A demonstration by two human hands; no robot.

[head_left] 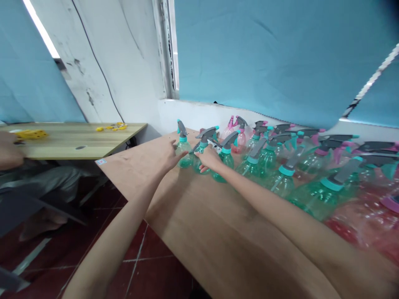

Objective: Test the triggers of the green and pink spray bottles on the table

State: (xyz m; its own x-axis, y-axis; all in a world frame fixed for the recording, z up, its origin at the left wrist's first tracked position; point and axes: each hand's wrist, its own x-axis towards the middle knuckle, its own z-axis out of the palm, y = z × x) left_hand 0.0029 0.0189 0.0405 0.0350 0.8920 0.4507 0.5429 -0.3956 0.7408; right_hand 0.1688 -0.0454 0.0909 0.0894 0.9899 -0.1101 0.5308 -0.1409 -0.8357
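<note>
Toward the far end of the wooden board, my left hand [172,158] is beside a green spray bottle [184,146] with a grey and turquoise trigger head. Its thumb and fingers are spread, the thumb reaching across the near side of that bottle. My right hand [209,158] is in front of a second green spray bottle [204,141], partly covering it. Its fingers are apart, one stretched leftward and others bent lower; whether they touch the bottle I cannot tell. Just right of this hand stands a third green spray bottle [227,158], upright.
Many green and pink spray bottles [282,178] crowd the board's right side, along the wall. The wooden board [183,216] has a free edge at left. Another table [71,143] holds yellow pieces [31,134], with a seated person's arm [9,151] beside it. Blue curtains cover the windows.
</note>
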